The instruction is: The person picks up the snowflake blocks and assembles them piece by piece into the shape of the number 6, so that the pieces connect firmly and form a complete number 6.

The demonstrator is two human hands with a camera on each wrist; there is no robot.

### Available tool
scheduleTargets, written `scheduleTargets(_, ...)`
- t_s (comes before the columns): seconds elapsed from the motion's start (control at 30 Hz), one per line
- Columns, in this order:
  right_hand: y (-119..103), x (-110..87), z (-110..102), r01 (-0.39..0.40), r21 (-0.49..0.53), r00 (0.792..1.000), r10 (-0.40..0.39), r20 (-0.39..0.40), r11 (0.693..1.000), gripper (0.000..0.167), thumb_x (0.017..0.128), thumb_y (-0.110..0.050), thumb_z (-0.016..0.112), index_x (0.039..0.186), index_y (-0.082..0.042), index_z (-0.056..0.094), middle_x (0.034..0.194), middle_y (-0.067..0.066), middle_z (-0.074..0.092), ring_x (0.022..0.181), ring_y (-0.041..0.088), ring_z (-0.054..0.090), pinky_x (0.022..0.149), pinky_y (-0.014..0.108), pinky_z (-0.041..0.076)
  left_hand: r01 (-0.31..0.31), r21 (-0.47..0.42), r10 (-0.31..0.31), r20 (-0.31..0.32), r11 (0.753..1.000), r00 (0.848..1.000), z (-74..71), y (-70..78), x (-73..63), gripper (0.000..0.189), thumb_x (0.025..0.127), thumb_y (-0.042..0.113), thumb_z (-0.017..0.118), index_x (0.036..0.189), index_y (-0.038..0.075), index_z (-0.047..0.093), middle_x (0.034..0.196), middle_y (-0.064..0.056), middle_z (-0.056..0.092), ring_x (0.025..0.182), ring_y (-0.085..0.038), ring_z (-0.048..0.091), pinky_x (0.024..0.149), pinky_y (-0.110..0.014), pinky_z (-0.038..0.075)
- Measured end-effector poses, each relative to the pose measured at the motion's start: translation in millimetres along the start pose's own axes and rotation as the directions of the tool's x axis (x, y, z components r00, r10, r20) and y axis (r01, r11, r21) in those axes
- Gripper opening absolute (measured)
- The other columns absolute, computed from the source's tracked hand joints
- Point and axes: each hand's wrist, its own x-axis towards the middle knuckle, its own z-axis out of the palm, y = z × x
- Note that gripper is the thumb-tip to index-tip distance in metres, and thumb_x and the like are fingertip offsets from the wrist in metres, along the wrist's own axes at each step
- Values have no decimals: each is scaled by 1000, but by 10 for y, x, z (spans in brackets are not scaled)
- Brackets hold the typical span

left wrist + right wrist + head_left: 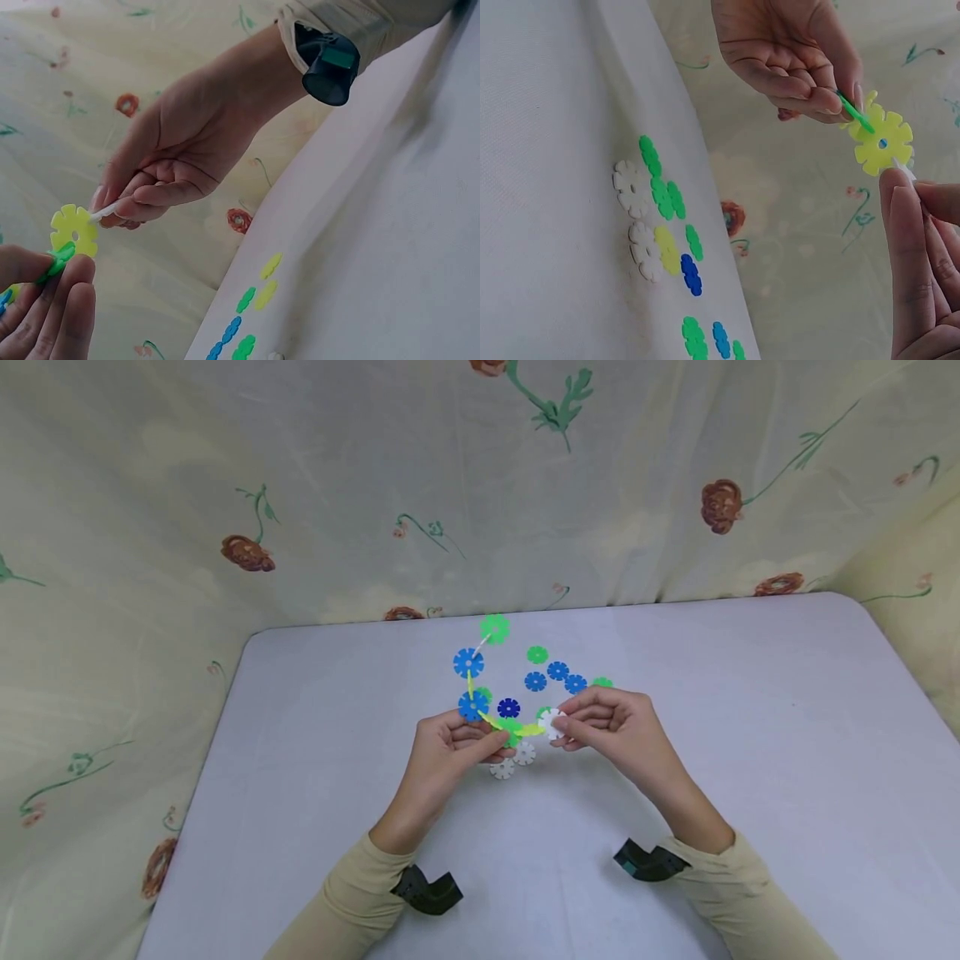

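A curved chain of slotted plastic snowflake discs hangs from my hands above the table. My left hand (456, 747) pinches a green disc (61, 259) near the chain's end. A yellow disc (892, 154) is joined to that green one. Between the thumb and fingers of my right hand (618, 722) is a white disc (552, 724), its edge meeting the yellow disc's rim. Beyond my left hand the chain runs up through a blue disc (473, 705), another blue disc (468, 662) and a bright green disc (495, 628) at its far end, with edge-on discs linking them.
Loose discs lie on the white table (330, 710) behind and below my hands: a dark blue disc (508, 708), several lighter blue ones (558, 671), a green disc (537, 655) and white discs (502, 768). A floral curtain (600, 527) borders the table's far edge.
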Motion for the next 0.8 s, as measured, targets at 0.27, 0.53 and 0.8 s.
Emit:
scheduleTargets(0.27, 25, -11, 61, 45, 19, 999, -45, -19, 999, 12, 94, -1, 74, 99, 8, 68, 91, 22, 76, 76, 18, 79, 72, 33, 66, -15, -7, 15, 2, 1000, 1000, -21, 20, -5, 16, 93, 5, 75, 99, -7, 67, 93, -22, 78, 96, -56, 72, 81, -36, 66)
scheduleTargets(0.53, 43, -16, 97, 49, 29, 999, -49, -22, 998, 11, 94, 1, 73, 99, 9, 67, 91, 24, 76, 75, 18, 79, 71, 35, 66, -12, -5, 13, 19, 1000, 1000, -10, 22, 1, 16, 94, 4, 74, 100, -9, 66, 94, -25, 77, 94, -52, 74, 80, -36, 66)
scheduleTargets(0.8, 30, -13, 64, -13, 1, 999, 13, 40, 1000, 14, 94, -4, 75, 100, 5, 67, 88, 7, 79, 79, 21, 79, 72, 34, 66, -34, 83, 34, 10, 996, 999, -45, 35, 5, 16, 93, 6, 76, 101, -5, 68, 94, -20, 77, 89, -36, 78, 81, -34, 66)
